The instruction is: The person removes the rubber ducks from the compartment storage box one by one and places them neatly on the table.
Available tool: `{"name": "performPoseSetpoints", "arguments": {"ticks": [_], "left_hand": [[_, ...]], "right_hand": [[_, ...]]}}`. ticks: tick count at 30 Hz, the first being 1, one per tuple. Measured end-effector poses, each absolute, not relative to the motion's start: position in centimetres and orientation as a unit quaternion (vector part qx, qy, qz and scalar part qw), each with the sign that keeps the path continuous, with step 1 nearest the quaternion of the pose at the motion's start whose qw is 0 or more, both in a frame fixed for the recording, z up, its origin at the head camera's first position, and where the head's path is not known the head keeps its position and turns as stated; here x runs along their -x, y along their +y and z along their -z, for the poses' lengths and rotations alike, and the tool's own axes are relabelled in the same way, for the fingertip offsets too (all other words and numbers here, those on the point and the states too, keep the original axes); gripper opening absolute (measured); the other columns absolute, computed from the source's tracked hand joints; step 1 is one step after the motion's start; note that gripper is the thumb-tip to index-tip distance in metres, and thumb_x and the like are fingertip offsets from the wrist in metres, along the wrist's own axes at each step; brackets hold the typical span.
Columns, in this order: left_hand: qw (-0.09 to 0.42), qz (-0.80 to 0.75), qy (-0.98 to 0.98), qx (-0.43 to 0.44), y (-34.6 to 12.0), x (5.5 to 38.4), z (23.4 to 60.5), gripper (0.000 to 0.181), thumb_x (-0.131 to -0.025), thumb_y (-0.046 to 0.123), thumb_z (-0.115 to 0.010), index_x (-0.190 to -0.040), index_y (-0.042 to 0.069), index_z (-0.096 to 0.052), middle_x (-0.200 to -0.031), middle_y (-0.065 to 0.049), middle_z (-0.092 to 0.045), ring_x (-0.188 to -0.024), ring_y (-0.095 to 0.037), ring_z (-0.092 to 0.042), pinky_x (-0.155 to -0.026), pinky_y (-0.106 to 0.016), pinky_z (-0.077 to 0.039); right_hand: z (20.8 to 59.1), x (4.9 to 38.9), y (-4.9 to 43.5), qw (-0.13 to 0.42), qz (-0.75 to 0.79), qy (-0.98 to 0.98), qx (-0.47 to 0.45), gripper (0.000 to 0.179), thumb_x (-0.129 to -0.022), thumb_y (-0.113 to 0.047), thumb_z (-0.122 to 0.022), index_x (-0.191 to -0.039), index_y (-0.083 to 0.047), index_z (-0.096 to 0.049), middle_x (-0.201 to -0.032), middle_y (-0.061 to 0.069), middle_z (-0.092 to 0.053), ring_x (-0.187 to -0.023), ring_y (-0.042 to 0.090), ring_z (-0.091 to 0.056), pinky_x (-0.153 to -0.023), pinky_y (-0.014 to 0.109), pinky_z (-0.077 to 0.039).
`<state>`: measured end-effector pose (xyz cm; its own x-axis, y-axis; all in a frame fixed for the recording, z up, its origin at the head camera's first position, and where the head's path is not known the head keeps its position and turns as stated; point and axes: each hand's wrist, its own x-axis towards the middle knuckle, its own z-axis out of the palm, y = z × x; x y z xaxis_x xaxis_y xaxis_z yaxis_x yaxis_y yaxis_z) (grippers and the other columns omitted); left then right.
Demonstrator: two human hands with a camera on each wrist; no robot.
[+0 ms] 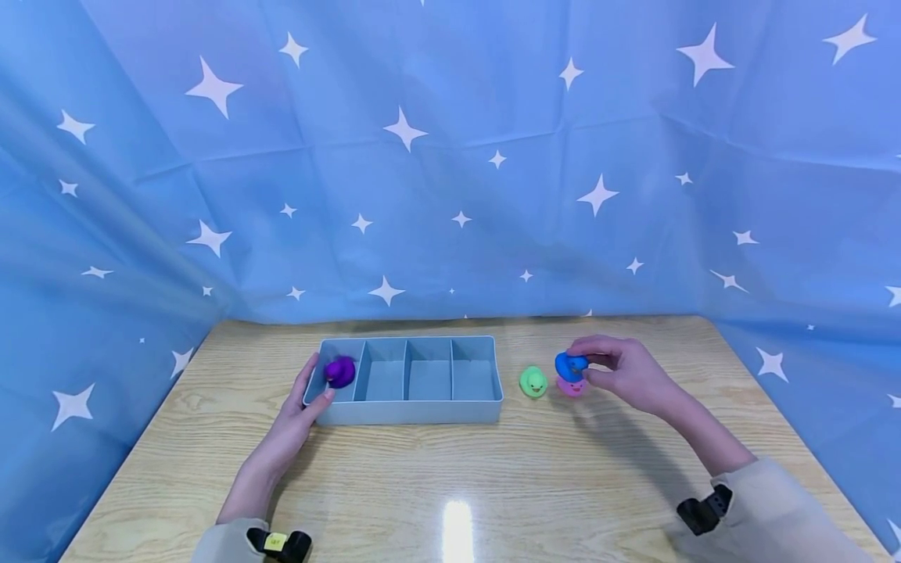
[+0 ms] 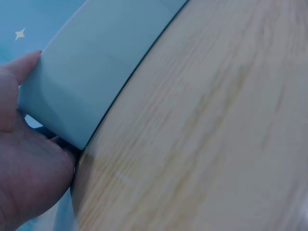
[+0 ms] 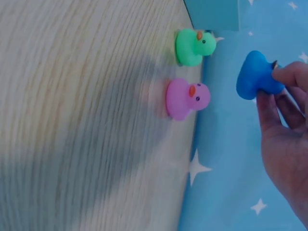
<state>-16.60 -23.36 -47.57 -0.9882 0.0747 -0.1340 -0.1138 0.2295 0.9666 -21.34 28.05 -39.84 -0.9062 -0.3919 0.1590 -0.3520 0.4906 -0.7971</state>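
My right hand (image 1: 629,375) pinches a blue rubber duck (image 3: 256,77) between thumb and fingers, lifted above the table. Below it in the head view, a pink rubber duck (image 3: 183,100) stands on the wood, partly covered there by the blue one. Beside the pink duck sits a green rubber duck (image 1: 533,382). A grey-blue divided box (image 1: 408,412) lies to the left of these ducks, with a purple duck (image 1: 341,372) in its leftmost compartment. At the box's left end, my left hand (image 1: 292,426) holds the corner, thumb at the front rim and fingers along the side wall.
The ducks and box rest on a light wooden table (image 1: 394,485). Blue cloth (image 1: 450,180) with white stars hangs behind the table and along both sides. The box's other three compartments show bare floors.
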Motion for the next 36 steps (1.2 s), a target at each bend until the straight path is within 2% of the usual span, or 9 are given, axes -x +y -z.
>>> {"name": "performPoseSetpoints", "arguments": {"ticks": [5, 15, 25, 36], "left_hand": [[0.077, -0.617, 0.783, 0.014, -23.3, 16.7, 47.7, 0.075, -0.110, 0.035, -0.049, -0.166, 0.035, 0.001, -0.171, -0.010, 0.009, -0.154, -0.038, 0.013, -0.117, -0.071, 0.000], [0.072, -0.616, 0.784, 0.013, -23.4, 16.7, 47.6, 0.074, -0.110, 0.035, -0.048, -0.166, 0.035, 0.000, -0.172, -0.009, 0.008, -0.155, -0.038, 0.013, -0.117, -0.071, 0.000], [0.072, -0.618, 0.783, 0.012, -23.5, 16.6, 47.7, 0.075, -0.110, 0.035, -0.048, -0.166, 0.036, 0.000, -0.171, -0.010, 0.009, -0.154, -0.038, 0.013, -0.117, -0.071, 0.001], [0.070, -0.621, 0.781, 0.009, -23.5, 16.7, 47.8, 0.075, -0.110, 0.035, -0.049, -0.166, 0.035, 0.000, -0.171, -0.010, 0.009, -0.154, -0.038, 0.013, -0.117, -0.071, 0.001]], "right_hand": [[40.2, 21.1, 29.1, 0.008, 0.443, 0.872, 0.209, 0.033, -0.091, 0.008, -0.068, -0.124, 0.008, -0.069, -0.131, 0.027, -0.062, -0.114, 0.042, -0.066, -0.097, 0.034, -0.054], [41.2, 21.1, 31.3, -0.001, 0.428, 0.884, 0.187, 0.031, -0.091, 0.007, -0.068, -0.122, 0.007, -0.069, -0.130, 0.028, -0.062, -0.113, 0.041, -0.066, -0.087, 0.016, -0.053], [42.9, 21.6, 33.2, 0.004, 0.409, 0.898, 0.164, 0.030, -0.091, 0.007, -0.068, -0.121, 0.008, -0.070, -0.126, 0.028, -0.064, -0.110, 0.044, -0.066, -0.083, 0.015, -0.054], [44.6, 22.1, 33.5, -0.004, 0.376, 0.912, 0.163, 0.027, -0.087, 0.008, -0.067, -0.113, 0.005, -0.074, -0.118, 0.025, -0.069, -0.106, 0.040, -0.069, -0.081, 0.016, -0.053]]}}
